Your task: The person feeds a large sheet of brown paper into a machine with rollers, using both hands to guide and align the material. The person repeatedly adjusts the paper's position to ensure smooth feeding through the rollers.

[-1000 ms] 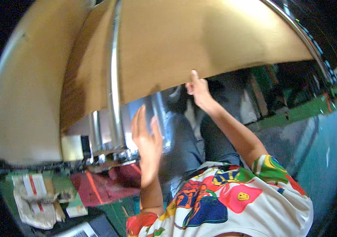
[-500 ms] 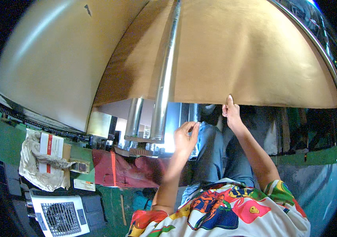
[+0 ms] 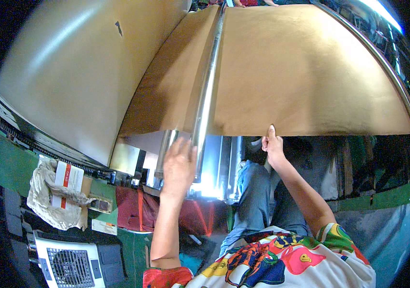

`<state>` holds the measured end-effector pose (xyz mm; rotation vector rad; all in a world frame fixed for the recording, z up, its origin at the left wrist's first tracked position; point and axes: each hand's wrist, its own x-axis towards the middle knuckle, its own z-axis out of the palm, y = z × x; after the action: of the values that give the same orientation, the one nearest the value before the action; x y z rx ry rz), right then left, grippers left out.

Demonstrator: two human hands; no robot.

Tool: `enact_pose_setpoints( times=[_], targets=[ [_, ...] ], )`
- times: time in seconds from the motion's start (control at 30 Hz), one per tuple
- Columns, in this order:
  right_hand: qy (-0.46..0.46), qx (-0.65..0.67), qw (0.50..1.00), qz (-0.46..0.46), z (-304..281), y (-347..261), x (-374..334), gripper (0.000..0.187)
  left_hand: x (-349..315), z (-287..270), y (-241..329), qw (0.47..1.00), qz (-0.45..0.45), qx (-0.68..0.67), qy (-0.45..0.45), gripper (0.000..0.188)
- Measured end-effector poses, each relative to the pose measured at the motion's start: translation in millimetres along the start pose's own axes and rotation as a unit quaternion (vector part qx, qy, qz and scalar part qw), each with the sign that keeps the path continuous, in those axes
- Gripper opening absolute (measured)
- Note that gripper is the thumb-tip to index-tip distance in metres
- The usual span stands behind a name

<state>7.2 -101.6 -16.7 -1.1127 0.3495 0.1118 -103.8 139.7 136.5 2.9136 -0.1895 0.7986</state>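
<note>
A wide brown sheet [image 3: 262,72] with a satin sheen spreads before me, its near edge hanging over a dark gap. My right hand [image 3: 274,149] pinches that edge, thumb on top and the other fingers curled below. Across the sheet's left part runs a long shiny metal roller [image 3: 208,91]. My left hand [image 3: 178,168] is over the near ends of this roller and a shorter metal cylinder [image 3: 167,144]. Its fingers stretch forward, slightly blurred, and no object shows in them. What lies under the sheet is mostly hidden.
A large curved tan surface [image 3: 85,72] rises at left. Below it are a cream cloth [image 3: 46,201], a white-and-red box [image 3: 70,177] and a white-framed fan [image 3: 70,266]. Dark red cloth [image 3: 133,211] covers the near ledge. Another person's hand [image 3: 269,2] shows at the far edge.
My left hand has moved left, from beside my knee to the rollers, and its fingers have opened from a pinch. My right hand keeps the sheet's edge. Another person has come into view at the far edge.
</note>
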Motion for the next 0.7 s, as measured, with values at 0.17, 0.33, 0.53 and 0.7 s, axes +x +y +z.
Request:
enact_pose_setpoints(
  times=[0.17,0.33,0.53,0.7],
  targets=[
    [0.003,-0.024,0.999,-0.023,6,1,2,0.051,-4,36,64,0.986,-0.032,-0.148,-0.065,0.027],
    [-0.003,-0.046,0.999,-0.022,22,2,-3,0.055,-7,118,71,0.832,-0.262,-0.478,-0.104,0.037],
    [-0.005,-0.047,0.999,-0.027,28,11,0,0.056,40,159,92,0.491,-0.415,-0.753,-0.141,0.034],
    [-0.022,-0.068,0.997,-0.037,42,3,-12,0.055,31,203,79,0.47,-0.434,-0.767,-0.051,0.036]
  ],
)
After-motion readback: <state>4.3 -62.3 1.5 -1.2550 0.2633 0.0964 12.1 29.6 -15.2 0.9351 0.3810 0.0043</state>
